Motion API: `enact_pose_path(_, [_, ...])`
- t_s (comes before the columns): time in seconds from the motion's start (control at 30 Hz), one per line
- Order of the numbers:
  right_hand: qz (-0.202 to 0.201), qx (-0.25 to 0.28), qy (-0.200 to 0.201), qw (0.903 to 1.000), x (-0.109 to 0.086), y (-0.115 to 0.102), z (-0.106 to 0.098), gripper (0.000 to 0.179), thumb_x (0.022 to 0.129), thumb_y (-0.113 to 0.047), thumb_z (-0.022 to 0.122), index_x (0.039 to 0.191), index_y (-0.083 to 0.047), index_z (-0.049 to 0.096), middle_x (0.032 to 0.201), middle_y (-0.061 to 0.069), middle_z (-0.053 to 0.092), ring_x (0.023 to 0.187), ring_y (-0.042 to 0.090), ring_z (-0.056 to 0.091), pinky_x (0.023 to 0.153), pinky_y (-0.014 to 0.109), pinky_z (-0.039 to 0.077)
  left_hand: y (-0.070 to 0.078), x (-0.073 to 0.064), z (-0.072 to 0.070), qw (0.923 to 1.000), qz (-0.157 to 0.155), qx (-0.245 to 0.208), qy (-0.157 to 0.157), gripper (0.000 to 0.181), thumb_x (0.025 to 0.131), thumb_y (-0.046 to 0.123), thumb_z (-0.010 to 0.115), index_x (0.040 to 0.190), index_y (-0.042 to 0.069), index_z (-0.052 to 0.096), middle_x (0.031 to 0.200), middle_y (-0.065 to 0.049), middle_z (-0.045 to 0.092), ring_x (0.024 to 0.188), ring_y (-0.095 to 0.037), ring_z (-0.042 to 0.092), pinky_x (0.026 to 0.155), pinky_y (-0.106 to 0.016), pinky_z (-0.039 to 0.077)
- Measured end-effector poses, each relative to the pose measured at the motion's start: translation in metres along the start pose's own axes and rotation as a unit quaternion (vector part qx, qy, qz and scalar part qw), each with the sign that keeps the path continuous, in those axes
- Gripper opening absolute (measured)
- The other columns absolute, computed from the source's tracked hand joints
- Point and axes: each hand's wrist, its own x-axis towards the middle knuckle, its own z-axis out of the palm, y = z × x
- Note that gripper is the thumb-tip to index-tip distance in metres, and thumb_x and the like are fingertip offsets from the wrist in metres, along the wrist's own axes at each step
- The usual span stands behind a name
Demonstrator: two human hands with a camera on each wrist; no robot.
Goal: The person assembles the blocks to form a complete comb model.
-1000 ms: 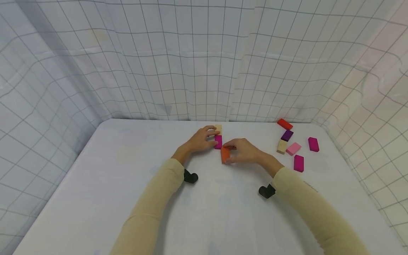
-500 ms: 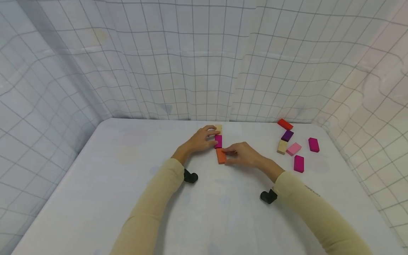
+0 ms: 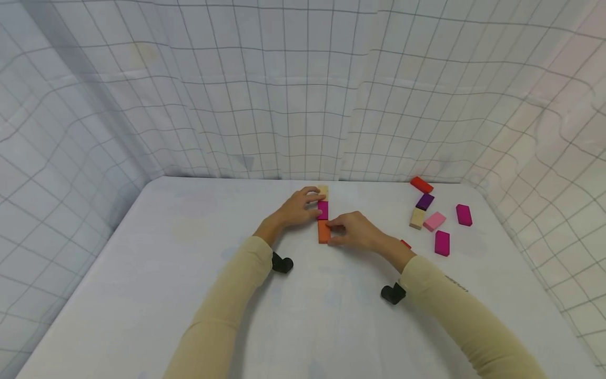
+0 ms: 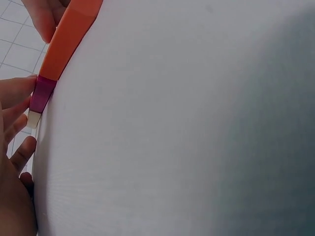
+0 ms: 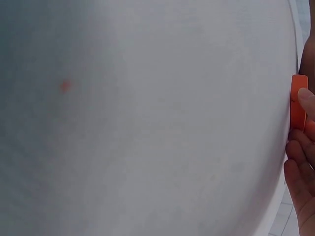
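Three blocks form a line running away from me: a beige block [image 3: 324,190] at the far end, a magenta block [image 3: 323,208] in the middle and an orange block [image 3: 323,232] nearest. My left hand [image 3: 297,207] rests its relaxed fingers on the beige and magenta blocks from the left. From the right, my right hand [image 3: 357,231] pinches the orange block between thumb and fingers. The left wrist view shows the orange block [image 4: 69,42] end to end with the magenta block [image 4: 43,93]. In the right wrist view the thumb lies on the orange block [image 5: 297,110].
At the right lie a red block [image 3: 421,185], a purple block [image 3: 425,201], another beige block [image 3: 417,218], a pink block [image 3: 434,221] and two magenta blocks, one nearer [image 3: 442,243] and one farther right [image 3: 464,215]. A small red patch [image 3: 405,244] shows by my right wrist. Gridded curtains surround the white table [image 3: 312,316].
My right hand has moved the orange block left and straightened it against the magenta block's near end. The left hand stays put. A red patch has appeared beside my right wrist.
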Motion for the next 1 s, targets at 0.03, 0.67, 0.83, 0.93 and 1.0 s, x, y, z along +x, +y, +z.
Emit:
enact_pose_path(0.03, [-0.001, -0.003, 0.001, 1.0000, 0.0003, -0.0004, 0.0002, 0.050, 0.091, -0.022, 0.083, 0.133, 0.002, 0.068, 0.126, 0.012, 0.071, 0.116, 0.026, 0.065, 0.102, 0.042, 0.051, 0.0001, -0.0004, 0.0000, 1.0000, -0.001, -0.002, -0.001, 0.054, 0.100, 0.025, 0.062, 0.151, 0.009, 0.054, 0.157, -0.012, 0.041, 0.144, -0.038, 0.037, 0.119, -0.052, 0.028])
enact_pose_path(0.67, [0.004, -0.009, 0.011, 0.9999, 0.0056, -0.0014, 0.0020, 0.049, 0.091, -0.021, 0.083, 0.131, 0.004, 0.069, 0.117, 0.010, 0.074, 0.109, 0.023, 0.068, 0.099, 0.039, 0.053, 0.0017, -0.0003, -0.0009, 1.0000, -0.008, -0.003, 0.004, 0.053, 0.100, 0.027, 0.062, 0.151, 0.010, 0.056, 0.158, -0.012, 0.041, 0.143, -0.037, 0.037, 0.119, -0.052, 0.028])
enact_pose_path(0.83, [0.007, -0.010, 0.008, 0.9999, 0.0051, -0.0018, 0.0007, 0.049, 0.091, -0.021, 0.083, 0.130, 0.004, 0.069, 0.116, 0.009, 0.075, 0.108, 0.023, 0.068, 0.099, 0.039, 0.053, 0.0008, -0.0003, -0.0006, 0.9999, -0.006, -0.012, 0.006, 0.054, 0.100, 0.028, 0.064, 0.150, 0.009, 0.056, 0.158, -0.013, 0.041, 0.144, -0.037, 0.036, 0.120, -0.052, 0.027])
enact_pose_path(0.93, [0.005, -0.008, 0.009, 0.9999, 0.0051, -0.0022, 0.0001, 0.049, 0.090, -0.020, 0.084, 0.130, 0.004, 0.069, 0.115, 0.009, 0.075, 0.107, 0.023, 0.068, 0.098, 0.039, 0.054, 0.0004, -0.0001, -0.0003, 0.9999, -0.005, -0.012, 0.007, 0.054, 0.100, 0.029, 0.064, 0.150, 0.009, 0.056, 0.158, -0.013, 0.041, 0.145, -0.037, 0.036, 0.120, -0.052, 0.027])
enact_pose_path(1.0, [0.006, -0.008, 0.010, 0.9999, 0.0049, -0.0022, 0.0003, 0.049, 0.091, -0.020, 0.083, 0.130, 0.004, 0.069, 0.116, 0.009, 0.075, 0.107, 0.023, 0.068, 0.098, 0.039, 0.054, -0.0001, 0.0000, 0.0000, 0.9999, -0.006, -0.011, 0.007, 0.054, 0.100, 0.029, 0.063, 0.150, 0.009, 0.056, 0.158, -0.013, 0.041, 0.145, -0.037, 0.036, 0.120, -0.052, 0.026])
